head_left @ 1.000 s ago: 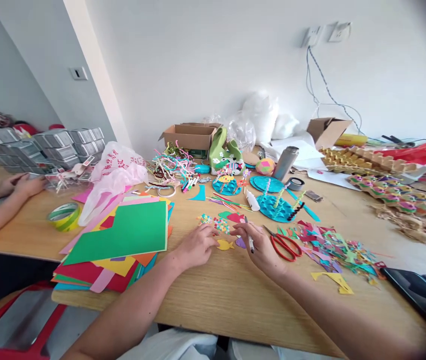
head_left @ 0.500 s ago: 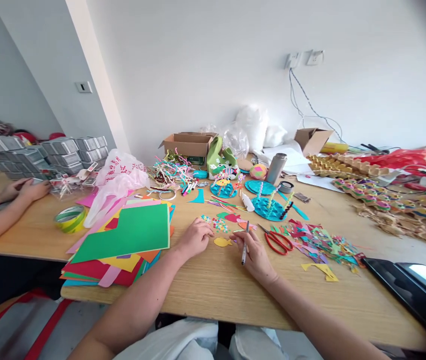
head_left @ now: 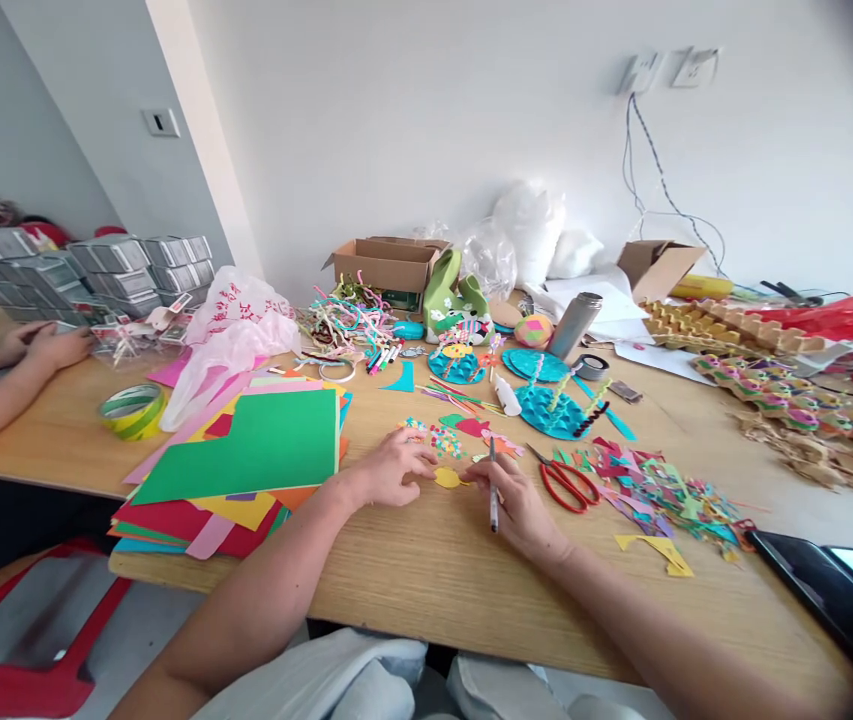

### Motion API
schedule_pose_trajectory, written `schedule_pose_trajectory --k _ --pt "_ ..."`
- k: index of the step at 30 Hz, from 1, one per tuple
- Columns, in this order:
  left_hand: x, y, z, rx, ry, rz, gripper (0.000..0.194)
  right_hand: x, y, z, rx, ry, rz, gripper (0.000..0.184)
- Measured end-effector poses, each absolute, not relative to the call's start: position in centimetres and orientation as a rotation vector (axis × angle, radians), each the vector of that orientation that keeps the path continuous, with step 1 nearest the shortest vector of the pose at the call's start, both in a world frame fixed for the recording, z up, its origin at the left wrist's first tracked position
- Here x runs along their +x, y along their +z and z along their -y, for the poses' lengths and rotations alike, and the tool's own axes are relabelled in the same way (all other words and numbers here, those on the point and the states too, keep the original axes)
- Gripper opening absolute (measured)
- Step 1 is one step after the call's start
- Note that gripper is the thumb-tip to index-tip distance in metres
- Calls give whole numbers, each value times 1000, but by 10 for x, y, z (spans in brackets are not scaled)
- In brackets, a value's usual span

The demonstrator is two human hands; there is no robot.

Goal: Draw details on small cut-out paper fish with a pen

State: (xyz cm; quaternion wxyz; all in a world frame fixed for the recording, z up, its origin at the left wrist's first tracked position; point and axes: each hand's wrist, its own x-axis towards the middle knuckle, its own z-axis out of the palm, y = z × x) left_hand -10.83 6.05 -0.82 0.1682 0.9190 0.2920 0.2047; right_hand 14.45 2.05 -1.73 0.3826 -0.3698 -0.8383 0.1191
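Observation:
My left hand (head_left: 390,470) rests on the wooden table (head_left: 456,580) with its fingertips beside a small yellow paper fish (head_left: 447,478). My right hand (head_left: 517,505) grips a thin pen (head_left: 493,484), its fingers touching the right side of the fish. Just beyond lie small coloured paper cut-outs (head_left: 463,436). Red-handled scissors (head_left: 567,483) lie right of my right hand.
A stack of coloured paper sheets (head_left: 246,465) lies to the left, with a green tape roll (head_left: 131,410) and a pink plastic bag (head_left: 227,335). Paper scraps (head_left: 666,495) spread right. Blue craft discs (head_left: 550,410), a metal flask (head_left: 574,325) and boxes stand behind. Another person's hands (head_left: 43,347) rest far left.
My hands stay at the yellow fish; the pen has tilted in my right hand from slanted to more upright. The view bobbed up, then back down.

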Motion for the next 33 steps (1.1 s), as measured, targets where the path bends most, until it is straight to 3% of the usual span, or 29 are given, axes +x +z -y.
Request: schedule_pose_trajectory --k 10,16,21,26,33 --pt "-101 -9 -49 2680 550 -853 45 146 -13 -27 -1003 385 2081 19" --pt "-94 -6 -42 2711 570 -893 40 137 6 -41 -1028 920 1443 39" --pt "-95 -5 -43 2667 579 -897 41 129 -9 -48 -937 1213 986 42" --pt "-99 -6 -46 2640 449 -842 45 132 -13 -44 -979 1223 885 45" --pt "-96 -7 -42 2677 457 -869 43 156 -1 -61 -938 899 770 43"
